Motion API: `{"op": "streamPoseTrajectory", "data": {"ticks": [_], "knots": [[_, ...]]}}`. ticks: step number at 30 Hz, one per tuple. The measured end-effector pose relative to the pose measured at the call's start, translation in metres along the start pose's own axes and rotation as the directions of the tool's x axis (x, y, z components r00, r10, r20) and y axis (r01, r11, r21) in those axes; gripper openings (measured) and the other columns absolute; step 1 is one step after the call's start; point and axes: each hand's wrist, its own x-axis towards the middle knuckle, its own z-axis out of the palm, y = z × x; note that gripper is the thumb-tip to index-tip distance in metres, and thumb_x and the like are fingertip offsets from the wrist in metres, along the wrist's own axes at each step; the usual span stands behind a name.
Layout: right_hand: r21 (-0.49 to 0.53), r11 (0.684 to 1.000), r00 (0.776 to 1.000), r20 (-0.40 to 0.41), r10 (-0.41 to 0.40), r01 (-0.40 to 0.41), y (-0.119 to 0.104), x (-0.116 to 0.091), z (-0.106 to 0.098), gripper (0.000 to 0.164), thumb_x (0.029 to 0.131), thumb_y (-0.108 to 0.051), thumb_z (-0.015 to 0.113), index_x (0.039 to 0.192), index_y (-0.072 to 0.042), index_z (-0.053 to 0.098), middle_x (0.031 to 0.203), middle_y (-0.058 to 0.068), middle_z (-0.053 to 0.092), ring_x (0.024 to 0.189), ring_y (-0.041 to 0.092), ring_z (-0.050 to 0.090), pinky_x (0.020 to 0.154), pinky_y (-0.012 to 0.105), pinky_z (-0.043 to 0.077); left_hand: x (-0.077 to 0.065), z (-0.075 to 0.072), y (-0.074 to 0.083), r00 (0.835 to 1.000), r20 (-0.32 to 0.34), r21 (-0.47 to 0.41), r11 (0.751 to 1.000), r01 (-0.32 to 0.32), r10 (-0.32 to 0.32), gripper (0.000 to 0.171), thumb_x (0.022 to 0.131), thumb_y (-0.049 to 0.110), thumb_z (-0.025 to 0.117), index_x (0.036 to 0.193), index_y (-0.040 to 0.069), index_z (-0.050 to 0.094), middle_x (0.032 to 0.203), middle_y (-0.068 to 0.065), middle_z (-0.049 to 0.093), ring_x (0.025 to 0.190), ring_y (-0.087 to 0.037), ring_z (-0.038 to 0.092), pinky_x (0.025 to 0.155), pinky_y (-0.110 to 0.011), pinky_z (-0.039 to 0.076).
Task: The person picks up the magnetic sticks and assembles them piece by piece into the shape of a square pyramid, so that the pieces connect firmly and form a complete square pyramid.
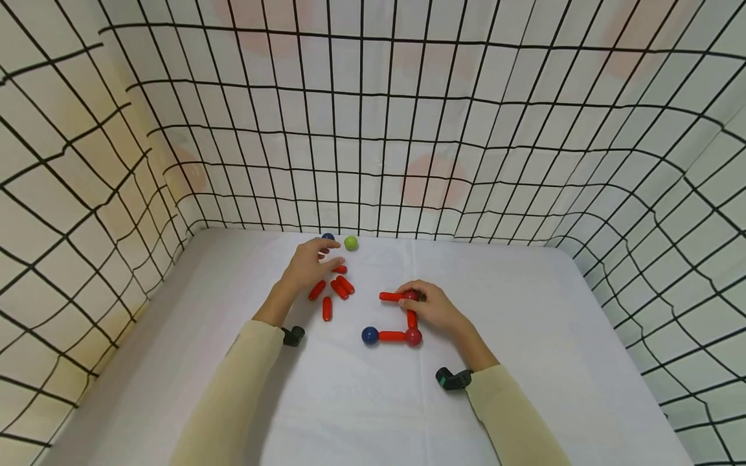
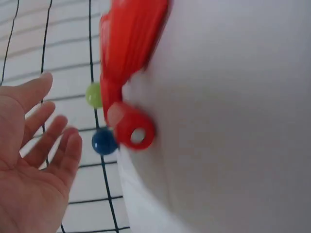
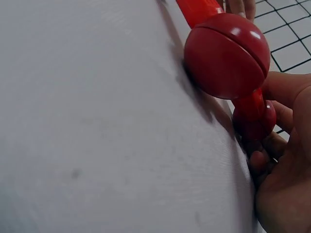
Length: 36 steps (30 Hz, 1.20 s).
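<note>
Left hand (image 1: 305, 264) hovers, fingers loose, near green ball (image 1: 351, 243); right hand (image 1: 436, 308) grasps far red ball (image 1: 412, 295), red rod (image 1: 412, 320) attached.

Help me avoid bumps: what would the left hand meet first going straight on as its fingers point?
The left hand would probably meet the green ball just ahead in the head view, though the hand's height is unclear and it might pass above.

There were 2 glossy dark red balls (image 1: 413, 337), 2 glossy dark blue balls (image 1: 370, 335), 1 lime green ball (image 1: 350, 243) and 8 bright red capsule-shaped rods (image 1: 327, 309), 5 lying loose and 3 meeting balls. Bare hands (image 1: 305, 265) numbered 2, black wrist-worn devices (image 1: 294, 336) 2.
</note>
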Motion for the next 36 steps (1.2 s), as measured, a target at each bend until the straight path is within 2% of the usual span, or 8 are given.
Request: {"op": "streamPoseTrajectory", "data": {"ticks": [8, 16, 19, 22, 24, 30, 33, 36], "knots": [[0.013, 0.999, 0.998, 0.046, 0.039, -0.04, -0.002, 0.002, -0.004, 0.023, 0.098, -0.023, 0.07, 0.12, -0.02, 0.073, 0.12, 0.006, 0.065, 0.108, 0.024, 0.052, 0.088, 0.032, 0.045, 0.02, -0.014, -0.017, 0.995, -0.042, 0.08, 0.992, 0.099, -0.096, 0.056, 0.097, 0.029, 0.071, 0.148, 0.012, 0.054, 0.156, -0.017, 0.045, 0.131, -0.04, 0.054, 0.106, -0.055, 0.051], [0.013, 0.999, 0.998, 0.054, 0.04, -0.041, -0.004, 0.003, -0.005, 0.024, 0.098, -0.024, 0.07, 0.121, -0.02, 0.073, 0.122, 0.005, 0.065, 0.112, 0.024, 0.053, 0.09, 0.033, 0.046, 0.034, -0.008, -0.023, 0.99, 0.086, 0.168, 0.981, 0.095, -0.111, 0.061, 0.103, 0.021, 0.058, 0.16, 0.015, 0.037, 0.17, -0.016, 0.023, 0.153, -0.044, 0.03, 0.123, -0.061, 0.028], [0.009, 0.999, 0.998, 0.046, 0.037, -0.037, -0.001, 0.005, -0.004, 0.024, 0.098, -0.026, 0.07, 0.12, -0.02, 0.073, 0.124, 0.005, 0.065, 0.112, 0.024, 0.053, 0.09, 0.033, 0.046, 0.033, -0.004, -0.021, 0.983, 0.126, 0.19, 0.976, 0.105, -0.131, 0.06, 0.106, 0.02, 0.052, 0.162, 0.017, 0.033, 0.172, -0.013, 0.018, 0.155, -0.043, 0.026, 0.125, -0.06, 0.025], [0.012, 0.999, 0.999, 0.038, 0.036, -0.037, -0.002, 0.004, -0.004, 0.023, 0.098, -0.026, 0.07, 0.12, -0.02, 0.073, 0.123, 0.005, 0.065, 0.112, 0.024, 0.053, 0.09, 0.034, 0.046, 0.032, 0.0, -0.02, 0.981, 0.119, 0.192, 0.973, 0.128, -0.152, 0.057, 0.106, 0.021, 0.052, 0.161, 0.019, 0.036, 0.171, -0.012, 0.021, 0.155, -0.041, 0.027, 0.125, -0.058, 0.027], [0.017, 0.999, 0.999, 0.032, 0.042, -0.043, -0.003, 0.002, -0.004, 0.023, 0.098, -0.025, 0.07, 0.12, -0.02, 0.074, 0.122, 0.005, 0.066, 0.111, 0.024, 0.053, 0.091, 0.034, 0.046, 0.031, 0.002, -0.021, 0.985, 0.083, 0.184, 0.973, 0.136, -0.153, 0.054, 0.106, 0.02, 0.054, 0.158, 0.019, 0.041, 0.168, -0.014, 0.026, 0.152, -0.04, 0.032, 0.124, -0.056, 0.03], [0.015, 0.999, 0.999, 0.029, 0.038, -0.038, -0.005, -0.001, -0.004, 0.023, 0.098, -0.025, 0.071, 0.12, -0.022, 0.074, 0.123, 0.004, 0.066, 0.114, 0.024, 0.053, 0.094, 0.035, 0.046, 0.03, 0.007, -0.023, 0.989, -0.016, 0.119, 0.982, 0.148, -0.147, 0.034, 0.103, 0.017, 0.06, 0.137, 0.011, 0.056, 0.148, -0.02, 0.046, 0.134, -0.038, 0.049, 0.118, -0.053, 0.042], [0.017, 1.0, 0.999, 0.035, 0.021, -0.022, -0.004, -0.002, -0.004, 0.023, 0.098, -0.027, 0.071, 0.121, -0.022, 0.073, 0.125, 0.004, 0.066, 0.115, 0.025, 0.053, 0.096, 0.037, 0.047, 0.027, 0.009, -0.023, 0.988, -0.033, 0.075, 0.986, 0.15, -0.148, 0.028, 0.102, 0.014, 0.062, 0.129, 0.01, 0.058, 0.138, -0.019, 0.054, 0.124, -0.037, 0.054, 0.113, -0.053, 0.047], [0.018, 1.0, 0.999, 0.038, 0.023, -0.023, 0.0, -0.003, -0.005, 0.023, 0.098, -0.029, 0.071, 0.121, -0.025, 0.073, 0.125, 0.002, 0.066, 0.116, 0.023, 0.053, 0.097, 0.037, 0.047, 0.024, 0.01, -0.022, 0.99, -0.036, 0.026, 0.99, 0.139, -0.138, 0.03, 0.101, 0.014, 0.065, 0.13, 0.009, 0.059, 0.133, -0.016, 0.059, 0.12, -0.034, 0.056, 0.11, -0.051, 0.05]]}}
